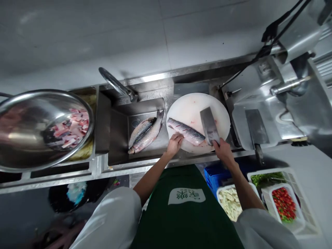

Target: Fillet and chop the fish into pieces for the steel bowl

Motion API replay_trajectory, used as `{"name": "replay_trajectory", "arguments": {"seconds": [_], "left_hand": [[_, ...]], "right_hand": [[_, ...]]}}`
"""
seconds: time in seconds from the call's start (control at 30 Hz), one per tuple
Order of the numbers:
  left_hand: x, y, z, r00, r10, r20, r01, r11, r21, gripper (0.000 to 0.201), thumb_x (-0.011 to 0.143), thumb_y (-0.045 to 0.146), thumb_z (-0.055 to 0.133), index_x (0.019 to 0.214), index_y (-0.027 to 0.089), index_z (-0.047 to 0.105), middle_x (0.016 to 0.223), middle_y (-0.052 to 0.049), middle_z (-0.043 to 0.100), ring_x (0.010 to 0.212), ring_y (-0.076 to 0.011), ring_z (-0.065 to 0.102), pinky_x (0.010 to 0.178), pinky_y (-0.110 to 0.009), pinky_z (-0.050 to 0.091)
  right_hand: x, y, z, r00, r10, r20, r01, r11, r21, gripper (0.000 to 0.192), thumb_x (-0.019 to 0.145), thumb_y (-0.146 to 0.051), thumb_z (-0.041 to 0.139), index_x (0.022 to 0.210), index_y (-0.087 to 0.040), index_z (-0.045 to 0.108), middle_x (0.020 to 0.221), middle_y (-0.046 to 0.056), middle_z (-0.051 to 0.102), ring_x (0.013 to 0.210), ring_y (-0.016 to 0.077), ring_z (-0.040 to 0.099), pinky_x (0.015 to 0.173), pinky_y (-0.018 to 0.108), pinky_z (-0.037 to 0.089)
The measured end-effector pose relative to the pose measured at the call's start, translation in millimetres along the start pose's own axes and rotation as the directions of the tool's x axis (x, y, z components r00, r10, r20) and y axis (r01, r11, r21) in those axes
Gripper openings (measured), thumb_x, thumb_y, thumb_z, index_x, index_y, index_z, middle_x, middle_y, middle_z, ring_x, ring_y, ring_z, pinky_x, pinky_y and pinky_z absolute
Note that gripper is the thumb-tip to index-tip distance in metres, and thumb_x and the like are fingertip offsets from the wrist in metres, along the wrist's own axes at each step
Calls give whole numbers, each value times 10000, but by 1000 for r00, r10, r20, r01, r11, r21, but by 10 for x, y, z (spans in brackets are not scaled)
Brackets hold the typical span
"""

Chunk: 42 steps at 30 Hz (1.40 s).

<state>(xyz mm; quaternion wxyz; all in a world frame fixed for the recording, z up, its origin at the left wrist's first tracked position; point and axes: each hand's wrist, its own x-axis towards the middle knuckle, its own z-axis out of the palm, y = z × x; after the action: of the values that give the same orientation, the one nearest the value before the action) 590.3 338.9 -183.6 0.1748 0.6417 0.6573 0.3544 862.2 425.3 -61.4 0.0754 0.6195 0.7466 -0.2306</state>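
A headless grey fish (185,130) lies across a round white cutting board (192,107). My left hand (174,143) presses on the fish's near edge, towards its left end. My right hand (222,149) grips the handle of a cleaver (209,125), whose broad blade rests over the fish's right end. Two more whole fish (146,132) lie side by side in the steel sink (118,133) left of the board.
A large steel bowl (31,138) with cut fish pieces (70,128) sits at the left. A faucet (116,84) stands behind the sink. A second cleaver (256,131) lies on the steel machine at right. Trays of red chillies (284,204), greens and pale slices sit lower right.
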Motion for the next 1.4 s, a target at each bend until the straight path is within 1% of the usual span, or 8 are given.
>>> {"name": "replay_trajectory", "arguments": {"seconds": [0.13,0.3,0.37,0.57,0.8,1.03,1.27,1.4], "left_hand": [[-103,46,53,996,-70,-52,72,997,37,211,1014,178,546,1030,192,756,949,-100,690,978,-255,643,895,-437,573],[-120,125,121,989,-101,-112,109,991,74,250,1003,127,518,1052,192,754,944,-102,677,970,-251,639,875,-424,576],[-115,144,146,986,-92,-136,103,992,70,259,997,112,514,1070,186,751,933,-100,676,961,-248,638,862,-416,579],[-110,163,196,973,-59,-224,77,994,72,256,983,97,519,1076,182,742,917,-79,676,952,-230,634,817,-376,592],[-132,151,170,981,-32,-190,40,998,37,295,956,44,500,1067,181,738,907,-79,661,936,-228,617,805,-371,573],[-199,183,234,948,-91,-305,89,996,-20,258,996,102,510,1045,173,753,897,-80,673,913,-215,636,791,-363,573],[-239,107,234,948,-112,-296,103,994,-45,308,1018,133,482,1113,194,768,904,-77,678,918,-213,633,828,-370,571],[-277,96,280,927,-148,-343,141,989,-45,288,1013,137,489,1065,178,769,894,-86,672,899,-224,620,803,-380,568]], "right_hand": [[332,-414,29,956,-272,108,268,962,53,283,1049,-330,500,1099,-137,701,1087,155,755,1078,284,681,902,306,454],[632,-875,113,899,-380,220,377,924,54,282,1045,-328,526,1164,-157,715,1061,126,773,1038,277,701,833,289,469],[648,-845,116,893,-380,242,384,923,30,272,1038,-328,545,1164,-158,715,1050,126,778,1034,277,701,820,285,469],[431,-299,11,847,-395,355,437,898,-44,283,1058,-328,493,1087,-139,702,953,122,775,971,264,715,799,279,474],[501,-818,86,877,-357,322,422,892,-160,335,1096,-356,430,1156,-122,663,1050,184,767,996,292,731,751,294,458],[241,-280,-73,846,-316,429,425,886,-186,283,1079,-277,489,1224,-94,649,1028,163,779,1001,269,746,803,280,478],[333,-785,16,870,-325,371,436,859,-270,307,1103,-338,425,1162,-120,633,1022,177,773,968,266,746,771,279,472],[189,-432,7,845,-376,381,484,841,-243,302,1084,-295,455,1232,-97,628,1020,180,779,984,281,751,814,305,506]]}}
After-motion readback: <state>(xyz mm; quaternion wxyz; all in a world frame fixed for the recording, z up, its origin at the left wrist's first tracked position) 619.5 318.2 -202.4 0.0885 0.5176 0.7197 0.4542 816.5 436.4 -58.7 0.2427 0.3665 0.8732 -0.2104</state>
